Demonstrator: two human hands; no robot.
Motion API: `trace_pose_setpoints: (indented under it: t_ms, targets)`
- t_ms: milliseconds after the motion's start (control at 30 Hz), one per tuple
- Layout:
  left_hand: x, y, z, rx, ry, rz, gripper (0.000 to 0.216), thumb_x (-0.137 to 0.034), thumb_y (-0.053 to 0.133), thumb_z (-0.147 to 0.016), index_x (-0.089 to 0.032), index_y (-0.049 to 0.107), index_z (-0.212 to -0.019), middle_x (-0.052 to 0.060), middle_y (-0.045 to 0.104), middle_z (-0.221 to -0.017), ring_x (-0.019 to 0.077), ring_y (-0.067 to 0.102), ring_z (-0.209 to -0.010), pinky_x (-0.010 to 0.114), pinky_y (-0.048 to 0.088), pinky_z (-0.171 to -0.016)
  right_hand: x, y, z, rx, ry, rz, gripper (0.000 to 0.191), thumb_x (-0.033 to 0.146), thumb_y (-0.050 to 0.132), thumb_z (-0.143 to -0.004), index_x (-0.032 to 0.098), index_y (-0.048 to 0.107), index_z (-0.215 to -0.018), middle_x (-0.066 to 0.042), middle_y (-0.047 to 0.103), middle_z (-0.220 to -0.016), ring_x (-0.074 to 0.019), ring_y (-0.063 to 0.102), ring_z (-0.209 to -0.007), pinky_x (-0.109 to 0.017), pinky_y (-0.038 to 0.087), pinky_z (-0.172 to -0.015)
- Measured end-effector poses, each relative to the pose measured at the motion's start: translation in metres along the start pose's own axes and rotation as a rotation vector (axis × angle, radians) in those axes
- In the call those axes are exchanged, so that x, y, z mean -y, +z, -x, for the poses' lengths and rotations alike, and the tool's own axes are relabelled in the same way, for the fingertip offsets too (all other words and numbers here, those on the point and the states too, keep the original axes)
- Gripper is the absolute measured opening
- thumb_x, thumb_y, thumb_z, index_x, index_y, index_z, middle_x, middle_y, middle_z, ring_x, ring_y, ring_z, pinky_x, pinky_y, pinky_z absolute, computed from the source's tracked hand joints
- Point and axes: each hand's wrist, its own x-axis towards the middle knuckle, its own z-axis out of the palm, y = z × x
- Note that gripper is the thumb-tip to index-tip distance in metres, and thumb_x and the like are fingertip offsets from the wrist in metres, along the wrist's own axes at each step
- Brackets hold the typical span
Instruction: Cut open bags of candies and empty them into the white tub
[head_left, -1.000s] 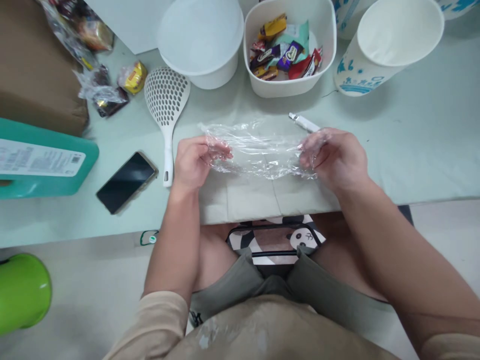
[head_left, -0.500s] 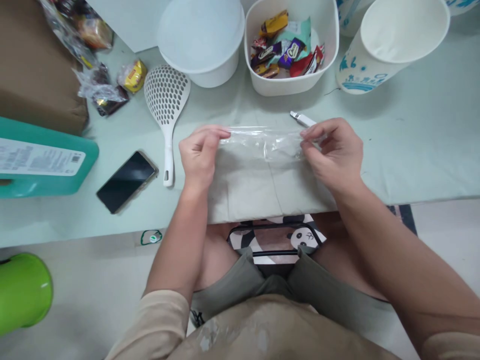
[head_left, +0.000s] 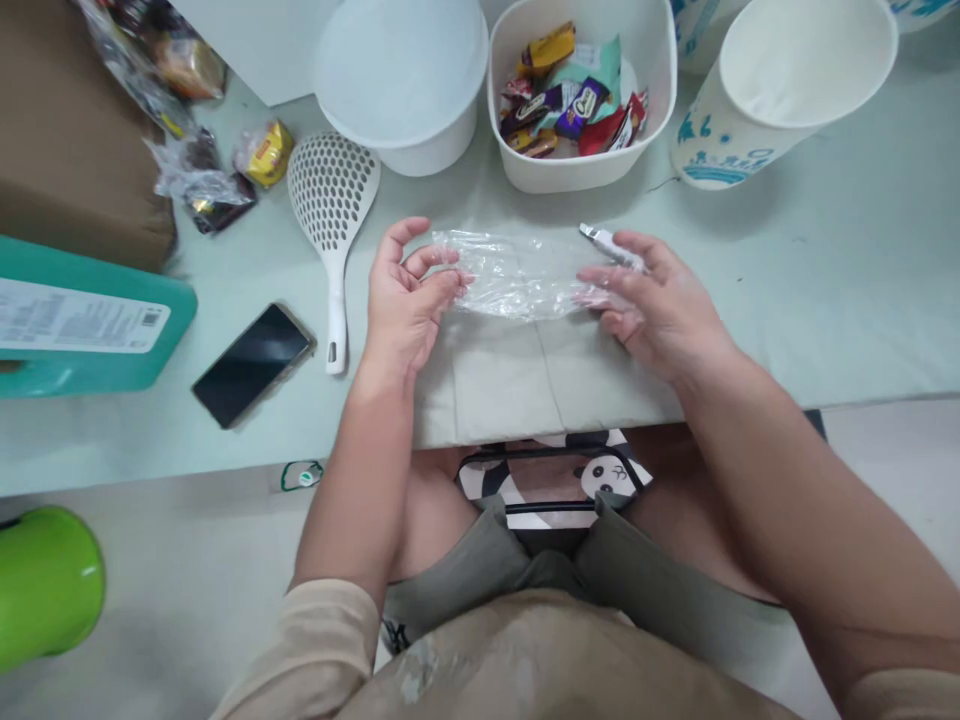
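Note:
A thin, crinkled clear plastic bag (head_left: 517,275) stretches between my hands, just above the near part of the table. My left hand (head_left: 409,290) pinches its left end between thumb and fingers, with the index finger raised. At the other end, my right hand (head_left: 660,305) has its fingers loosely bent around the plastic, and the fingertips show through it. Close behind the right fingers lies a small white tool with a metal tip (head_left: 598,237), perhaps a cutter, partly covered by that hand.
On the left are a white slotted skimmer (head_left: 334,200), a phone (head_left: 253,365), a teal container (head_left: 90,320) and wrapped snacks (head_left: 264,152). Along the back stand a round white tub (head_left: 431,145), a square bin (head_left: 577,178) of wrapped sweets, and large paper cups (head_left: 795,90).
The plastic was pulled taut in a narrow strip; now it is looser and spread wider. My left index finger has lifted, and the right fingers have moved apart and shifted slightly left.

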Motion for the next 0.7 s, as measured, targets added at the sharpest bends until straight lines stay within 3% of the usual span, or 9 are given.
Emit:
trace_pose_setpoints:
  t_ms: [100, 167, 233, 300, 333, 400, 567, 700]
  targets:
    - [-0.003, -0.003, -0.001, 0.066, -0.119, 0.069, 0.045, -0.029, 0.092, -0.067, -0.026, 0.067, -0.104, -0.001, 0.076, -0.091, 0.0138, 0.076, -0.079, 0.02, 0.059, -0.066, 0.0, 0.002, 0.004, 0.032, -0.01, 0.066, 0.075, 0.025, 0.085, -0.071, 0.03, 0.046, -0.135, -0.003, 0.071, -0.096, -0.0183, 0.07, -0.082, -0.023, 0.044, -0.055]
    - [-0.009, -0.002, 0.002, 0.138, -0.236, 0.037, 0.035, -0.029, 0.091, -0.068, -0.021, 0.07, -0.096, 0.0, 0.076, -0.083, 0.014, 0.076, -0.074, 0.02, 0.059, -0.061, 0.001, 0.002, 0.006, -0.009, -0.049, 0.082, 0.076, 0.017, 0.083, -0.07, 0.03, 0.046, -0.136, 0.0, 0.071, -0.091, -0.0163, 0.068, -0.077, -0.024, 0.045, -0.056]
    - [-0.014, 0.0, 0.006, 0.173, -0.297, -0.032, 0.026, -0.022, 0.09, -0.068, -0.019, 0.072, -0.087, -0.001, 0.074, -0.072, 0.0123, 0.074, -0.063, 0.017, 0.056, -0.052, 0.005, 0.001, 0.006, -0.029, -0.054, 0.104, 0.065, 0.014, 0.081, -0.071, 0.027, 0.053, -0.128, 0.0, 0.071, -0.088, -0.0144, 0.066, -0.073, -0.023, 0.045, -0.055]
    - [-0.016, 0.0, 0.008, 0.165, -0.283, -0.075, 0.02, -0.018, 0.088, -0.069, -0.018, 0.071, -0.081, -0.003, 0.071, -0.064, 0.0092, 0.068, -0.051, 0.014, 0.049, -0.043, 0.01, 0.001, 0.008, -0.022, -0.047, 0.169, 0.039, 0.015, 0.08, -0.074, 0.022, 0.062, -0.108, -0.001, 0.071, -0.084, -0.0124, 0.063, -0.068, -0.023, 0.044, -0.051]
    - [-0.016, 0.0, 0.008, 0.158, -0.266, -0.082, 0.019, -0.017, 0.087, -0.07, -0.018, 0.072, -0.08, -0.004, 0.069, -0.061, 0.0081, 0.065, -0.046, 0.013, 0.047, -0.04, 0.012, 0.0, 0.008, -0.01, -0.049, 0.205, 0.027, 0.017, 0.08, -0.076, 0.021, 0.062, -0.096, -0.002, 0.071, -0.081, -0.0114, 0.062, -0.065, -0.022, 0.042, -0.049]
    - [-0.017, -0.002, 0.008, 0.159, -0.249, -0.085, 0.019, -0.02, 0.088, -0.071, -0.02, 0.072, -0.081, -0.004, 0.067, -0.056, 0.0079, 0.061, -0.039, 0.014, 0.043, -0.035, 0.015, -0.001, 0.01, 0.033, -0.055, 0.25, 0.022, 0.022, 0.08, -0.08, 0.02, 0.058, -0.083, -0.003, 0.07, -0.077, -0.01, 0.06, -0.059, -0.021, 0.04, -0.044]
    - [-0.02, -0.006, 0.007, 0.125, -0.273, -0.008, 0.016, -0.025, 0.085, -0.072, -0.024, 0.072, -0.081, -0.006, 0.064, -0.051, 0.0083, 0.061, -0.039, 0.013, 0.04, -0.034, 0.016, -0.002, 0.014, 0.106, -0.068, 0.203, 0.019, 0.029, 0.073, -0.087, 0.025, 0.056, -0.092, 0.006, 0.061, -0.059, -0.0066, 0.049, -0.04, -0.018, 0.027, -0.035]
    - [-0.021, -0.01, 0.006, 0.123, -0.224, 0.061, 0.013, -0.024, 0.079, -0.074, -0.022, 0.067, -0.071, -0.006, 0.061, -0.053, 0.0082, 0.064, -0.044, 0.013, 0.048, -0.04, 0.017, -0.001, 0.016, 0.09, -0.122, 0.083, 0.012, 0.031, 0.068, -0.087, 0.023, 0.06, -0.086, 0.007, 0.056, -0.055, -0.0051, 0.045, -0.038, -0.018, 0.031, -0.037]
